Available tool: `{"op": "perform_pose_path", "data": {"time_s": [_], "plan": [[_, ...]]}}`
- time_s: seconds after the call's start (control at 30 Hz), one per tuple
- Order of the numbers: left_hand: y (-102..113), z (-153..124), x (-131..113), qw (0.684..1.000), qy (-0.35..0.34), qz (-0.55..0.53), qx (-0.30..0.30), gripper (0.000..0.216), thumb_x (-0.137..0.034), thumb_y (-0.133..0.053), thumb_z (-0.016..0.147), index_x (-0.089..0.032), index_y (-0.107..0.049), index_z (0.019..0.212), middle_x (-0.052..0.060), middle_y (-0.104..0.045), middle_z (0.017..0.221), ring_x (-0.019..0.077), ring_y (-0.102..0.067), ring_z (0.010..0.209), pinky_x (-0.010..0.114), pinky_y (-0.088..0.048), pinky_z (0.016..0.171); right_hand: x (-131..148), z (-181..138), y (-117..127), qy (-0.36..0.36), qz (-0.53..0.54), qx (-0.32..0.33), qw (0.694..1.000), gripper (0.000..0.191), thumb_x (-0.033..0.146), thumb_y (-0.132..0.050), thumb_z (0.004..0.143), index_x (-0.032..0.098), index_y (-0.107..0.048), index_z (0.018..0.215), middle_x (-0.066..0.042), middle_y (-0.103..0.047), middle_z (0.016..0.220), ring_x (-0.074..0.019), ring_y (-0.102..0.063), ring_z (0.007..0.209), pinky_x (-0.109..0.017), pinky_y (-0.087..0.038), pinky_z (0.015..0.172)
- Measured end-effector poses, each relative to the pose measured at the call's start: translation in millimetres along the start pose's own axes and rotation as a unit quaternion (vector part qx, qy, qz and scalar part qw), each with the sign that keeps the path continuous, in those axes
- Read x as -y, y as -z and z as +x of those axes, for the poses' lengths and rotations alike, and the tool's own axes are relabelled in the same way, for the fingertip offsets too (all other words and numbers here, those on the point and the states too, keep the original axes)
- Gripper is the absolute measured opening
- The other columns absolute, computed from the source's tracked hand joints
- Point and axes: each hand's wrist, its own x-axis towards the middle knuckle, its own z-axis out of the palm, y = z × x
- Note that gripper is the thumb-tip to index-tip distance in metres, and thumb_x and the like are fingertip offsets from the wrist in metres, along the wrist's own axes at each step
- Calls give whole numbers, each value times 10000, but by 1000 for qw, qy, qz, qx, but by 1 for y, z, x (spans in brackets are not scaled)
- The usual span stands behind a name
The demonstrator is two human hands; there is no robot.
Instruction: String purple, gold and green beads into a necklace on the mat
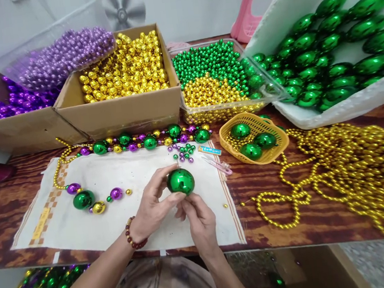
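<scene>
My left hand [152,204] pinches a large shiny green ball bead [180,181] from the left, just above a white cloth [122,202]. My right hand [198,219] is closed below the ball, fingertips touching its underside; a thin needle or thread seems to rise from the ball's top. On the cloth lie a strung row of green, purple and gold beads [148,140] and a shorter beaded piece [87,200] at the left. A few small loose beads [182,152] sit near the row.
Boxes of purple beads [60,55] and gold beads [124,68] stand at the back, beside a clear tray of green and gold beads [215,74]. A yellow basket [278,145] holds green balls. A white bin of green balls [327,54] and gold bead strands [358,176] lie right.
</scene>
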Motion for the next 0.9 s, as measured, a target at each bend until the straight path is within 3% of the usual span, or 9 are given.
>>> {"op": "perform_pose_path", "data": {"time_s": [0.1, 0.23, 0.33, 0.4, 0.57, 0.67, 0.77, 0.83, 0.9], "plan": [[-2, 0, 3, 999, 45, 7, 8, 510, -292, -683, 889, -277, -539, 1377, 91, -557, 1395, 230, -586, 1196, 321, -492, 995, -3, -1, 8, -44, 23, 12, 999, 186, 302, -549, 972, 190, -680, 1042, -22, -706, 782, -129, -660, 592, -236, -478, 538], [3, 11, 13, 988, 65, 77, 116, 470, -356, -608, 936, -245, -533, 1386, 101, -595, 1358, 227, -614, 1153, 351, -478, 1004, -11, -2, 21, -100, 62, -63, 991, 178, 339, -644, 909, 175, -655, 840, -30, -725, 748, -129, -661, 554, -219, -461, 517], [9, 36, 31, 974, 29, 212, 81, 323, -345, -503, 987, -194, -625, 1245, 117, -642, 1249, 220, -640, 1064, 356, -496, 930, -15, -2, 30, -114, 69, -102, 986, 221, 361, -683, 870, 164, -648, 775, -49, -731, 737, -134, -660, 558, -210, -451, 499], [10, 57, 46, 936, -24, 345, 61, 246, -283, -494, 984, -172, -669, 1118, 114, -664, 1124, 222, -625, 1003, 362, -488, 888, -16, -2, 35, -109, 56, -113, 986, 233, 368, -686, 862, 159, -660, 761, -52, -722, 713, -129, -642, 554, -205, -449, 495], [-5, 95, 77, 781, -106, 602, 129, 184, -194, -519, 946, -158, -690, 1005, 128, -659, 1042, 280, -534, 1015, 399, -428, 844, -18, -4, 40, -94, 25, -117, 988, 246, 365, -670, 864, 161, -657, 727, -32, -682, 661, -113, -600, 532, -194, -447, 477], [-11, 104, 86, 750, -117, 634, 147, 173, -199, -516, 948, -152, -682, 957, 145, -657, 1025, 293, -517, 1014, 407, -403, 822, -21, -7, 42, -92, 21, -117, 989, 222, 354, -663, 863, 163, -660, 750, -24, -674, 659, -113, -609, 529, -191, -457, 478], [-9, 104, 85, 803, -105, 572, 129, 136, -196, -545, 932, -153, -674, 938, 145, -664, 1011, 290, -523, 1033, 422, -396, 865, -23, -10, 44, -92, 16, -125, 988, 200, 345, -657, 864, 163, -672, 782, -20, -672, 647, -118, -623, 531, -194, -472, 485], [-5, 99, 78, 891, -68, 442, 77, 113, -228, -587, 914, -160, -670, 950, 126, -672, 1021, 270, -547, 1034, 416, -410, 895, -23, -11, 46, -92, 10, -124, 988, 193, 338, -655, 864, 162, -675, 787, -17, -670, 631, -121, -628, 526, -198, -486, 491], [0, 91, 65, 976, 14, 218, 20, 146, -286, -625, 895, -166, -665, 969, 95, -679, 993, 231, -599, 966, 384, -451, 870, -21, -12, 46, -91, 5, -116, 989, 186, 330, -658, 862, 161, -676, 784, -13, -666, 614, -122, -628, 516, -201, -501, 496]]}}
